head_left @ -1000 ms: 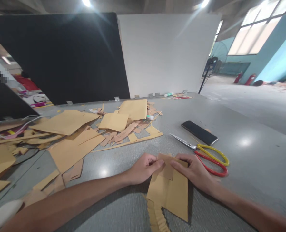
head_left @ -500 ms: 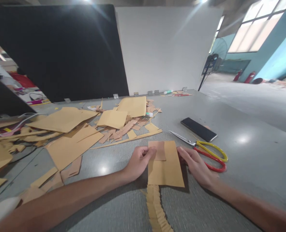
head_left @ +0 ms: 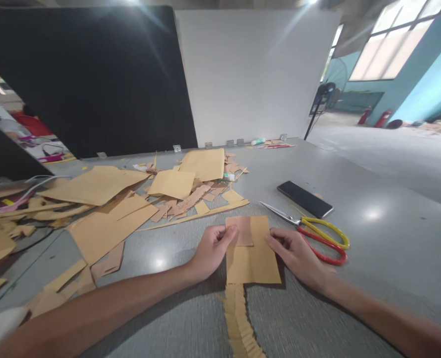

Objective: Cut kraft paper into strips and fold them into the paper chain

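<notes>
Can't see the underside of the tan sheet (head_left: 255, 263) at all, so no clue how far the fingers reach under it. The frilled strip (head_left: 238, 318) pokes out from its near edge and runs off the bottom of the view; whether the two are joined, I can't tell. Both forearms get cut off too, and the white rounded thing (head_left: 2, 325) far to the left of the sheet is cropped, so no idea what it is.

Left hand (head_left: 210, 253) comes in from the sheet's left side, grip pinched closed, thumb flat on the brown square (head_left: 244, 237), which lies on the sheet's far left corner. Right hand (head_left: 295, 253) is at the sheet's right edge, fingers curled, grip closed down to a thumb-and-finger pinch on that edge. The sheet itself is just above or on the counter (head_left: 183, 313), can't say which.

Right of the sheet and a bit beyond it are the scissors (head_left: 298, 221), blades slightly apart if at all, with the red handle loop just behind the right hand. The phone (head_left: 305, 199) is past those. Beyond the sheet to the left there's a messy pile of paper scraps (head_left: 190, 201), and farther back a black panel (head_left: 104, 84) and white panel (head_left: 257, 74) wall off the view.
</notes>
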`<control>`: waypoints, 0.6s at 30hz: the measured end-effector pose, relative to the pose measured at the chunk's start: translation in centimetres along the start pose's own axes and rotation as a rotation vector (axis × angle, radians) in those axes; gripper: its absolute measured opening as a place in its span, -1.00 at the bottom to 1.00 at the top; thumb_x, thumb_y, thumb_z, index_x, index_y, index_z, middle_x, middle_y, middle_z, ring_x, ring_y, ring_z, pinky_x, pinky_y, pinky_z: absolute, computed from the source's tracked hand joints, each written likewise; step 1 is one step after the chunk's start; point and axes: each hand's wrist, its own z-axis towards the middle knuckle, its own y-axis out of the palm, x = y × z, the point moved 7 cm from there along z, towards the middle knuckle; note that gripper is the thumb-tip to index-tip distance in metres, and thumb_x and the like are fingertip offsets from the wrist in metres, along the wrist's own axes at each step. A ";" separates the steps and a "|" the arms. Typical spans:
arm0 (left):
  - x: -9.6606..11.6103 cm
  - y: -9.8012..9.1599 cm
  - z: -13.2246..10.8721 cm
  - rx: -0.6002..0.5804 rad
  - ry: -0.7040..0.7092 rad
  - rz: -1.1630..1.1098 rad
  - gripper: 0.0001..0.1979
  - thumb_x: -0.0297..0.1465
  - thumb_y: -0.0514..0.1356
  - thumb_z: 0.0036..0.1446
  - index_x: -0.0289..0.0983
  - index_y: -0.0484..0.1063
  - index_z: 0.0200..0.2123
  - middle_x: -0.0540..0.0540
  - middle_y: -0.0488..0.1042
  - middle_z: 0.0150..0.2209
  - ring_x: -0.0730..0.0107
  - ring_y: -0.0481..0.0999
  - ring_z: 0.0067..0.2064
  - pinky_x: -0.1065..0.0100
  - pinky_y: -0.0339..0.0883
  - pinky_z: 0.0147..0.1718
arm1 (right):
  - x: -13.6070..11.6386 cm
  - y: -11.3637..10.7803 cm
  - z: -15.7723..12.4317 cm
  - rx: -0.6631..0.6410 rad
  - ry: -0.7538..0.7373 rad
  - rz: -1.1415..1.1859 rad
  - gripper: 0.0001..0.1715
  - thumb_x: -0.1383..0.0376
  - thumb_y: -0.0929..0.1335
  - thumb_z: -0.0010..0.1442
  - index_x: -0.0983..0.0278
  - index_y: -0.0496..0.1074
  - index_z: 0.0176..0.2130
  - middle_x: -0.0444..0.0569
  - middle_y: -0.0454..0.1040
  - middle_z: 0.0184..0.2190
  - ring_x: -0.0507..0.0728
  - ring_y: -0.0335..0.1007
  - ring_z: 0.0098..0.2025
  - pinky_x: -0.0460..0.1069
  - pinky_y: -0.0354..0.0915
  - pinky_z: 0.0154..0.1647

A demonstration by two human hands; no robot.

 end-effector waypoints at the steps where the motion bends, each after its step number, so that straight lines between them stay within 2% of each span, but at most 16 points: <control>1: 0.0 0.0 0.0 -0.001 -0.003 -0.009 -0.44 0.05 0.17 0.25 -0.24 0.10 -0.54 0.06 -0.01 -0.51 0.49 0.01 -0.46 0.42 -0.11 -0.51 | 0.0 0.0 0.0 0.004 -0.002 -0.007 -0.50 -0.07 0.29 0.37 0.26 0.42 -0.36 -0.09 0.44 -0.40 0.11 0.32 -0.35 -0.05 0.21 -0.38; 8: 0.0 0.1 0.1 0.005 0.031 0.025 -0.42 0.05 0.16 0.27 -0.23 0.04 -0.55 0.08 -0.07 -0.51 0.51 -0.04 -0.47 0.40 -0.16 -0.50 | 0.3 -0.5 -0.2 0.083 0.001 0.007 -0.53 -0.04 0.29 0.39 0.25 0.38 -0.37 -0.15 0.38 -0.47 0.06 0.27 -0.43 -0.07 0.17 -0.46; 10: 0.2 0.0 0.1 0.011 0.044 0.043 -0.42 0.03 0.15 0.28 -0.23 0.02 -0.55 0.08 -0.09 -0.51 0.51 -0.05 -0.47 0.39 -0.18 -0.50 | 0.3 -0.5 -0.2 0.084 -0.005 0.030 -0.54 -0.04 0.30 0.38 0.24 0.37 -0.37 -0.14 0.40 -0.46 0.07 0.32 -0.42 -0.06 0.22 -0.45; 13: 0.5 0.2 0.0 -0.008 0.046 0.045 -0.42 0.03 0.15 0.28 -0.23 0.04 -0.55 0.09 -0.08 -0.52 0.51 -0.04 -0.48 0.39 -0.17 -0.50 | 0.3 -0.4 -0.1 0.088 -0.003 0.175 -0.65 -0.01 0.38 0.33 0.21 0.37 -0.11 -0.08 0.52 -0.26 0.11 0.46 -0.31 -0.04 0.38 -0.32; 15: 0.7 0.6 -0.1 -0.066 0.036 0.031 -0.44 0.03 0.15 0.28 -0.25 0.12 -0.56 0.08 0.00 -0.54 0.52 0.01 -0.49 0.41 -0.12 -0.51 | 0.4 -0.3 -0.2 0.083 0.015 0.259 -0.48 0.03 0.44 0.28 0.14 0.25 0.10 -0.04 0.54 -0.11 0.14 0.53 -0.23 0.00 0.46 -0.25; 16: 0.8 0.9 -0.2 -0.103 0.032 0.026 -0.44 0.04 0.15 0.28 -0.27 0.18 -0.55 0.07 0.05 -0.55 0.51 0.05 -0.49 0.41 -0.09 -0.51 | 0.4 -0.2 -0.3 0.067 0.027 0.270 -0.40 0.04 0.45 0.26 0.11 0.19 0.15 -0.04 0.54 -0.10 0.15 0.55 -0.21 0.01 0.47 -0.26; 18: 1.0 1.3 -0.4 -0.171 0.033 0.032 -0.46 0.03 0.16 0.27 -0.30 0.30 -0.54 0.04 0.16 -0.55 0.50 0.12 -0.50 0.42 -0.05 -0.52 | 0.3 -0.1 -0.4 0.033 0.042 0.229 -0.33 0.05 0.48 0.23 0.09 0.16 0.18 -0.08 0.56 -0.21 0.16 0.55 -0.26 -0.01 0.46 -0.32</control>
